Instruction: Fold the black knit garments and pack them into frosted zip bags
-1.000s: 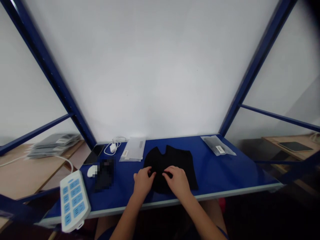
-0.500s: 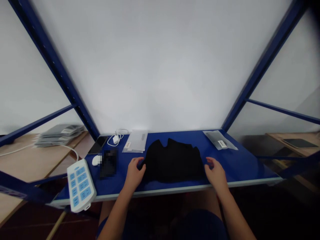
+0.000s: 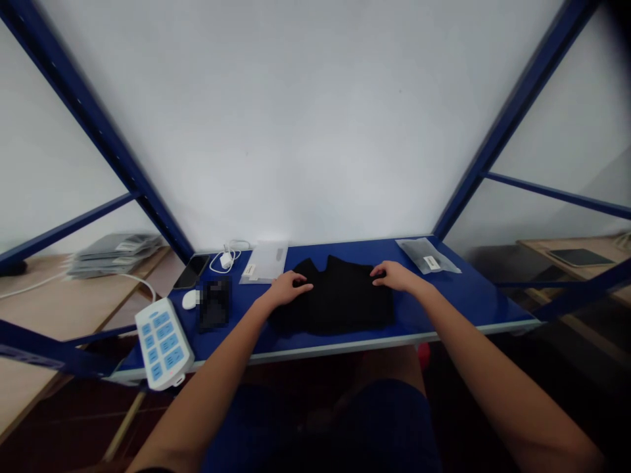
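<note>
A folded piece of soft black fabric [image 3: 350, 302] lies at the lower centre of the frame on a glossy blue bench [image 3: 444, 312]. The left hand [image 3: 292, 288], loosely curled, rests on the fabric's upper left part; the right hand [image 3: 389, 274], fingers bent and slightly parted, touches its upper right edge. Dark cloth hides whether either hand pinches any. A frosted plastic bag [image 3: 265, 259] lies left of centre, a translucent grey plastic pouch [image 3: 424, 255] right.
</note>
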Available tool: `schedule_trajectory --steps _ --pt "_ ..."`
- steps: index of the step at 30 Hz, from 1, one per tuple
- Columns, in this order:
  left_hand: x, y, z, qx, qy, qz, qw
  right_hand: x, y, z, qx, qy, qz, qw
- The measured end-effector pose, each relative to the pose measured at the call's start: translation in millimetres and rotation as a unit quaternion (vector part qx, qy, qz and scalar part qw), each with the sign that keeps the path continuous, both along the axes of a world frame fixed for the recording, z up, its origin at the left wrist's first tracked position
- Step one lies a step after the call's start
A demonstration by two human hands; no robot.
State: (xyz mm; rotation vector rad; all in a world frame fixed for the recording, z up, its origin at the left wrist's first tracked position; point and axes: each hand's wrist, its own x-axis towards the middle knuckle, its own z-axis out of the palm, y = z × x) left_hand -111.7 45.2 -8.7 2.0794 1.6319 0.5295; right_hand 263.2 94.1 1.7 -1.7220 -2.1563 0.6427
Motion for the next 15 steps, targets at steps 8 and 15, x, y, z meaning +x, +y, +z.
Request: schedule_trajectory --steps 8,15 --pt "16 0 16.1 -0.033 -0.059 -0.044 0.997 9 5 32.4 -0.167 0.037 0.079 0.982" --pt "3 46 118.8 -0.100 -0.197 -0.071 0.973 13 33 126.1 -0.155 0.140 0.043 0.977"
